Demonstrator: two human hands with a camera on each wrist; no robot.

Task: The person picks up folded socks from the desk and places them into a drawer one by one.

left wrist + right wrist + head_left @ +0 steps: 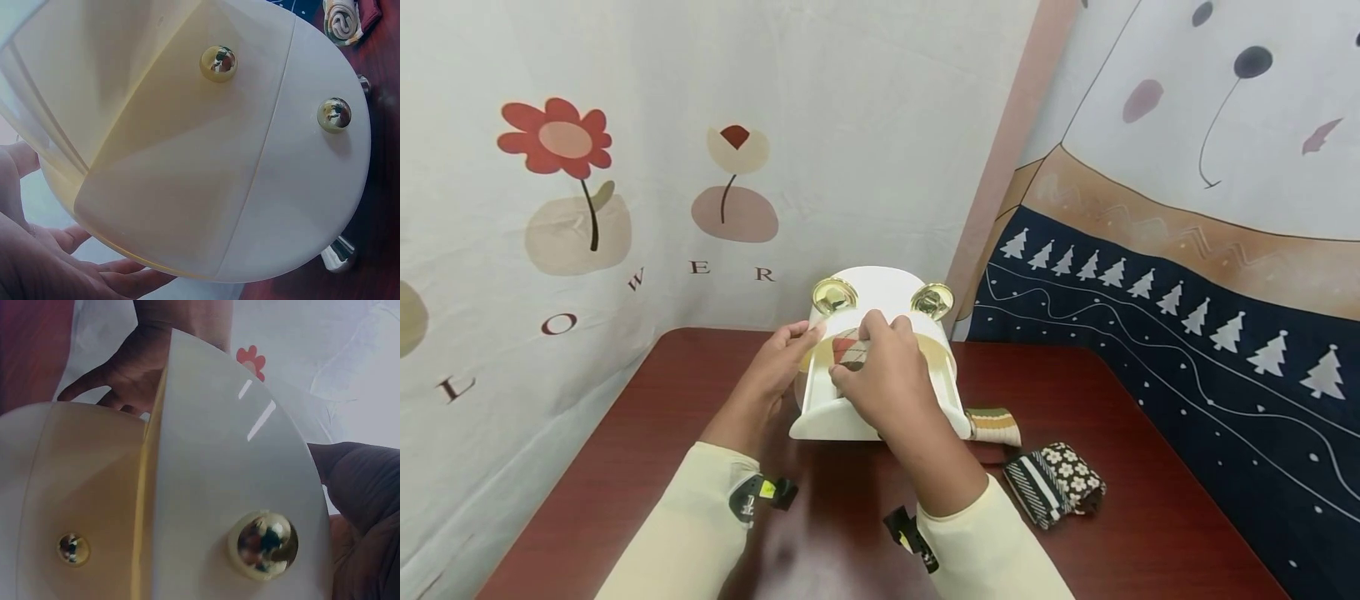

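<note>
A white round-sided box (835, 422) with its front compartment swung open stands on the table. My right hand (895, 371) reaches into that compartment from above, thumb and fingers curled about a plaid rolled sock (852, 350), partly hidden by the hand. At the box's left side is my left hand (775, 367), its fingers extended and touching near the rim. In the left wrist view those fingers lie along the round side panel (300, 187), which carries a gold knob (334, 115). The right wrist view shows the opposite panel (206, 444), with the right hand (369, 512) at its edge.
On the red-brown table (700, 383), a striped rolled sock (996, 427) lies against the box's right side. Nearer is a black-and-white flowered sock bundle (1055, 483). Two gold round pieces (835, 296) top the box. A printed cloth backdrop (865, 150) hangs behind.
</note>
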